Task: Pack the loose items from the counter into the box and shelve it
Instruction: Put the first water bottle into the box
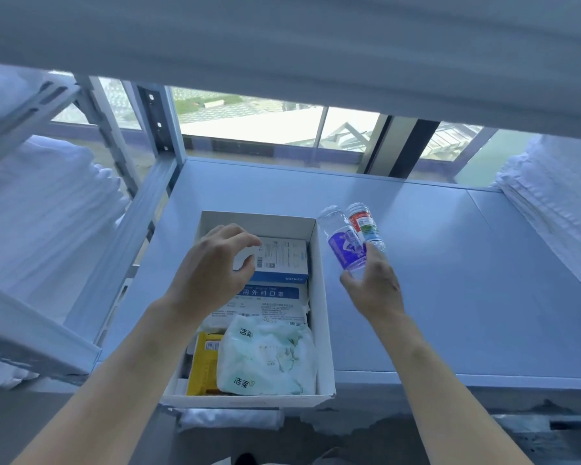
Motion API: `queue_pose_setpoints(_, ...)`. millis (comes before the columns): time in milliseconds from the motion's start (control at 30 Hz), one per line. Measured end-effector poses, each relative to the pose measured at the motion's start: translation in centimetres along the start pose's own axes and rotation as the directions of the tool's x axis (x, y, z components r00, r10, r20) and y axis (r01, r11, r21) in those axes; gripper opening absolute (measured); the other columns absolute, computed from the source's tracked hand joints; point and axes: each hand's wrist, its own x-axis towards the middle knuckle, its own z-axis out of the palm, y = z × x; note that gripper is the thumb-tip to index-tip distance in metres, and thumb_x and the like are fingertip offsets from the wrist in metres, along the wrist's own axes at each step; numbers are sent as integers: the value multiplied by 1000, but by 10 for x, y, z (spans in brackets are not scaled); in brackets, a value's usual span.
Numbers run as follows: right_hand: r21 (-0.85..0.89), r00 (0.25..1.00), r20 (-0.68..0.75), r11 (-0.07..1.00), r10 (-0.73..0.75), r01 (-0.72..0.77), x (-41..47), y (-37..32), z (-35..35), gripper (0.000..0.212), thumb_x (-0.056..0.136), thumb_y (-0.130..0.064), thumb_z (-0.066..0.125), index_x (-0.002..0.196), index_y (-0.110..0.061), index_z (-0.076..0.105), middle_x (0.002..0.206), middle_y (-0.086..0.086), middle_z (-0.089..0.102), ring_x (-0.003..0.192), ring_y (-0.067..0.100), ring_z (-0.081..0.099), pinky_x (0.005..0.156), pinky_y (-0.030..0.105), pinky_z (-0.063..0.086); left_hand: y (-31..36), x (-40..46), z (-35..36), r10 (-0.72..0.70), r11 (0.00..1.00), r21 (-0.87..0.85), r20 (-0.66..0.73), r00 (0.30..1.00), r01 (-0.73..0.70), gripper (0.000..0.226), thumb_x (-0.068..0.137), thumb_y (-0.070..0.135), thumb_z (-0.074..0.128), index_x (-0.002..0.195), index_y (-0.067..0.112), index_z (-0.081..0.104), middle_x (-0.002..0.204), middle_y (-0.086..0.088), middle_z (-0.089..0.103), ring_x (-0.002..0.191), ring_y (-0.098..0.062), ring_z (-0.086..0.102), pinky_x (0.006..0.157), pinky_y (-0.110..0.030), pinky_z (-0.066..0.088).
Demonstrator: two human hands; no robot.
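Open white cardboard box [322, 297] on grey metal shelf [450, 263], packed. Left hand [212, 273] loosely curled above, holding nothing; right hand [373, 290] gripping two clear plastic bottles [349, 239] beside.

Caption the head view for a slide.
Right hand holds two small bottles beside the packed white box; left hand hovers over it.

Matt white cardboard box [322, 297] on a smooth painted metal shelf [450, 280]; two clear glossy plastic bottles [344, 245]; crinkled plastic tissue pack [269, 357]; folded white cloth [557, 203]
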Motion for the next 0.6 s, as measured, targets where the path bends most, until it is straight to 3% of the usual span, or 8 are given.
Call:
queue_pose_setpoints(200,66,976,-70,975,-207,211,5,-58,-50,68,79,-27,76,141,-20,50,120,2,62,102,25,60,82,33,52,4,0,-5,8,1000,-3,-75,997,-8,55,89,24,74,140,21,55,126,6,61,117,-13,56,96,-31,53)
queue_pose_setpoints(333,54,937,31,937,-347,345,-10,-84,-68,69,77,-35,76,141,-32,50,116,-7,63,103,16,59,84,34,53,9,3,-17,85,995,71,-122,989,-77,77,86,34,77,151,24,39,142,2,48,129,-19,48,107,-35,46)
queue_pose_setpoints(500,53,855,152,868,-495,493,-23,-105,-70,76,75,-35,78,146,-33,49,126,-14,65,109,12,60,86,29,52,13,9,-37,245,947,233,-83,966,-220,73,83,44,75,147,20,48,148,-2,48,139,-22,42,116,-42,38)
queue_pose_setpoints(600,33,803,209,824,-559,565,-25,-114,-63,77,76,-38,77,147,-34,48,132,-17,63,113,11,60,87,31,53,11,5,-40,227,947,233,-4,974,-219,69,80,42,80,139,17,55,139,-2,58,129,-21,52,109,-39,46)
